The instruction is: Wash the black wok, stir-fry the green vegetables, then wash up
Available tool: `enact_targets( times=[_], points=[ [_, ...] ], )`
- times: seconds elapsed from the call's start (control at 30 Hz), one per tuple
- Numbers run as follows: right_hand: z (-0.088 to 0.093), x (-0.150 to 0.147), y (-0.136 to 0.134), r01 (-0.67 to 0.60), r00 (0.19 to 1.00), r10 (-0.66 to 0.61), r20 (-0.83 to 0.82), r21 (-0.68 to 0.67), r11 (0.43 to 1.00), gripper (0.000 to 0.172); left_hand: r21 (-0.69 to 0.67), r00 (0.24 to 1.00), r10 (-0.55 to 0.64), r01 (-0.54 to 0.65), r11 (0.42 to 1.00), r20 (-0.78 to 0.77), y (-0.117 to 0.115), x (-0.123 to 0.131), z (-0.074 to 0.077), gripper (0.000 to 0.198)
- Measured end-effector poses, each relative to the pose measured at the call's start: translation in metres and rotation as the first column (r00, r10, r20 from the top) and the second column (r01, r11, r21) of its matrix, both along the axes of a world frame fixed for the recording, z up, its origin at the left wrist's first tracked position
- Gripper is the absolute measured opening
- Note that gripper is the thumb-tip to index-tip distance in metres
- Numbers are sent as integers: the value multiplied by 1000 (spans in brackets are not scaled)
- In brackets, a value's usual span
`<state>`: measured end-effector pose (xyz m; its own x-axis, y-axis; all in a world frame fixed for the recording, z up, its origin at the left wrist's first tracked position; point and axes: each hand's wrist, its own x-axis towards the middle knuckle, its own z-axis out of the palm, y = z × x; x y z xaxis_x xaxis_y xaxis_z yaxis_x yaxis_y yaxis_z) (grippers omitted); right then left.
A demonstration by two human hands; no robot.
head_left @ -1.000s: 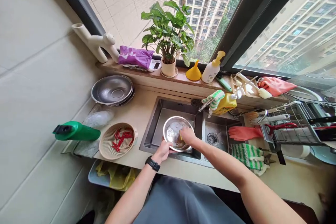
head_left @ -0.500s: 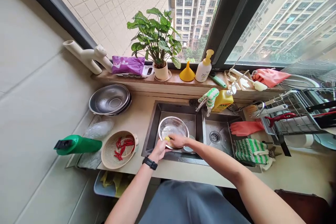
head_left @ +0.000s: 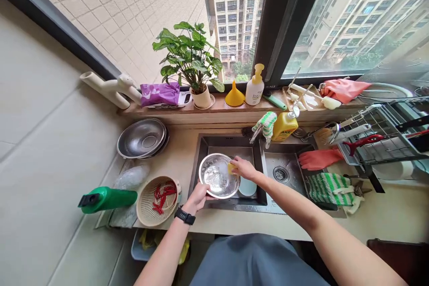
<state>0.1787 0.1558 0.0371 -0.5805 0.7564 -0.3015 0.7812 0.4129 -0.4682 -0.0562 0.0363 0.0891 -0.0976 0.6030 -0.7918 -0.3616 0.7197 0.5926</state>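
Left hand (head_left: pixel 197 197): we grip the steel bowl (head_left: pixel 217 175) at its near rim, tilted toward us.
Right hand (head_left: pixel 243 168): we pinch a yellow sponge (head_left: pixel 232 168), moved across to the bowl's right edge.
Bowl: we hold it over the sink's left basin (head_left: pixel 228 142).

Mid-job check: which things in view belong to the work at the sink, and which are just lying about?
In use:
left hand, round stainless-steel bowl, right hand, yellow sponge

Lying about:
orange rubber glove, green-and-white striped cloth, yellow plastic detergent bottle, round beige woven basket
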Motion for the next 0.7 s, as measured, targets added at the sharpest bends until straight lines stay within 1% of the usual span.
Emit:
enact_targets(
  times=[0.1,0.13,0.17,0.2,0.23,0.27,0.3,0.33,0.4,0.43,0.47,0.5,0.53,0.57,0.6,0.63,0.67,0.7],
  points=[
    [-7,-5,28,43,995,-41,-86,14,999,33,-29,1000,-22,21,999,-15,-3,6,3,75],
    [-8,-8,37,107,984,-106,-142,-4,994,31,-45,1000,-22,21,999,-14,-3,8,2,73],
    [-9,-11,47,203,957,-206,-204,-35,978,29,-65,1000,-23,22,998,-11,-3,9,1,70],
    [-8,-14,56,313,910,-322,-261,-76,947,27,-84,1000,-26,25,996,-4,-3,10,0,68],
    [-8,-16,64,416,847,-434,-306,-125,901,26,-97,1000,-28,28,995,6,-3,10,-1,66],
    [-6,-17,70,496,785,-523,-332,-169,852,26,-104,999,-28,30,994,18,-3,10,-3,65],
    [-5,-17,73,544,743,-577,-339,-198,816,28,-105,999,-23,25,994,23,-3,10,-4,64],
    [-3,-17,74,563,720,-605,-339,-225,795,31,-103,1000,-11,13,995,23,-3,9,-6,63],
    [2,-13,67,524,711,-608,-352,-310,793,43,-93,1000,21,-19,995,15,-1,10,-9,62],
    [4,-11,58,468,727,-581,-367,-354,810,54,-90,999,33,-32,995,10,0,10,-10,62],
    [6,-9,48,389,762,-523,-382,-375,842,67,-84,999,39,-38,996,8,1,11,-12,61],
    [8,-8,37,291,816,-427,-390,-361,886,77,-76,999,39,-38,996,7,2,13,-13,60],
    [10,-8,25,172,883,-285,-373,-308,936,79,-69,999,33,-33,997,6,4,14,-15,59],
    [11,-9,13,45,939,-121,-323,-234,971,73,-62,1000,26,-25,998,5,6,16,-16,58],
    [12,-11,2,-74,968,30,-250,-168,983,62,-53,1000,17,-17,998,5,7,17,-17,57],
    [13,-13,-7,-170,974,149,-168,-115,979,47,-41,1000,10,-10,999,5,8,19,-17,58],
    [13,-15,-16,-232,970,225,-96,-77,970,32,-28,1000,3,-3,1000,5,9,21,-17,59],
    [13,-16,-22,-261,965,259,-46,-50,964,22,-18,1000,-2,2,1000,1,9,22,-17,61]
  ],
)
